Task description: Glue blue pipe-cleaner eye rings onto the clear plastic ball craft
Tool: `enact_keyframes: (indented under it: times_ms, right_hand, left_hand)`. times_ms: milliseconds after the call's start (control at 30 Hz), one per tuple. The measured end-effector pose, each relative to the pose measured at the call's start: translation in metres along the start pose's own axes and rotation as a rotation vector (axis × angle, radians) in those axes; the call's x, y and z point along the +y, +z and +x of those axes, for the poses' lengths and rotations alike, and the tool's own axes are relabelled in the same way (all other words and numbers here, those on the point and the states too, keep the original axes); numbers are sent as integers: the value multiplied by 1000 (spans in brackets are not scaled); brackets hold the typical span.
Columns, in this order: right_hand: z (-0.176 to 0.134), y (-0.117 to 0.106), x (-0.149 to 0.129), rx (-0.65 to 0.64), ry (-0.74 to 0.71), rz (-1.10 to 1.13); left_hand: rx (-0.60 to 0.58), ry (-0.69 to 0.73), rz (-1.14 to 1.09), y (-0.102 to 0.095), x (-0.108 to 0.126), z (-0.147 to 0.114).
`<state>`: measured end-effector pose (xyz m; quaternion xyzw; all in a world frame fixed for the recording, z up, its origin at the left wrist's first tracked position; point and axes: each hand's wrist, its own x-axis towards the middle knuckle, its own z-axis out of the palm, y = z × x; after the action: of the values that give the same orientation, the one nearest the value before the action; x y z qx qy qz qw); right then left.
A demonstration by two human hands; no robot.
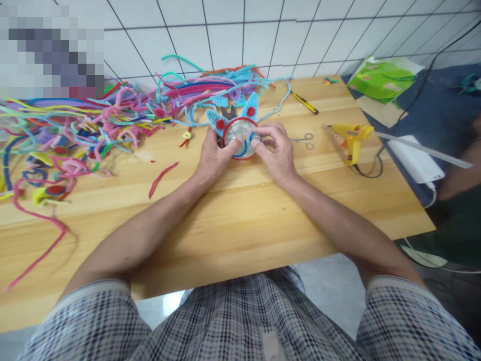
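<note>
Between my two hands is a round, clear-looking piece with a red rim (233,131), with two light-blue fuzzy ears that have red centres sticking up from its top. My left hand (215,153) grips its left side, thumb on the face. On the right edge my right hand (276,150) has its thumb and fingers closed around a blue pipe cleaner piece (251,136) lying on the face. Another curved blue strip (245,148) shows near the left thumb. The backs of the fingers hide part of the rim. Dark-handled pliers (228,113) lie partly hidden behind the left ear.
A heap of coloured pipe cleaners (124,108) covers the table's left and back. Scissors (306,141), a yellow utility knife (305,102) and a yellow glue gun (352,138) with its cord lie to the right. A white power bank-like box (416,159) sits past the table's edge.
</note>
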<state>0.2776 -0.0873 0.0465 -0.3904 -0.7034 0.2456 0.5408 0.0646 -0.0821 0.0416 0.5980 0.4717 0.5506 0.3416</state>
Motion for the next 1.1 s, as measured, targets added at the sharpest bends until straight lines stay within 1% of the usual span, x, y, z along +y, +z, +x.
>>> enact_keyframes:
  times_ms: [167, 267, 367, 567, 767, 900, 1033, 1100]
  right_hand:
    - [1, 3, 1, 35, 43, 21]
    - [2, 5, 4, 64, 55, 30]
    - [2, 6, 7, 67, 66, 53]
    - [5, 5, 11, 52, 173, 119]
    - [10, 1, 10, 0, 268, 198]
    - [10, -2, 10, 13, 306, 205]
    - [9, -2, 16, 43, 343, 201]
    - [9, -1, 20, 34, 372, 220]
  left_hand:
    - [-5, 12, -5, 2, -3, 0]
    - [-11, 44, -11, 3, -5, 1]
    - [-8, 71, -19, 4, -9, 2]
    - [-17, 82, -16, 5, -13, 3]
    - [-24, 8, -54, 6, 3, -1]
    - [-20, -34, -72, 8, 13, -2]
    - [-25, -44, -91, 7, 18, -2]
    - [-31, -56, -117, 6, 20, -2]
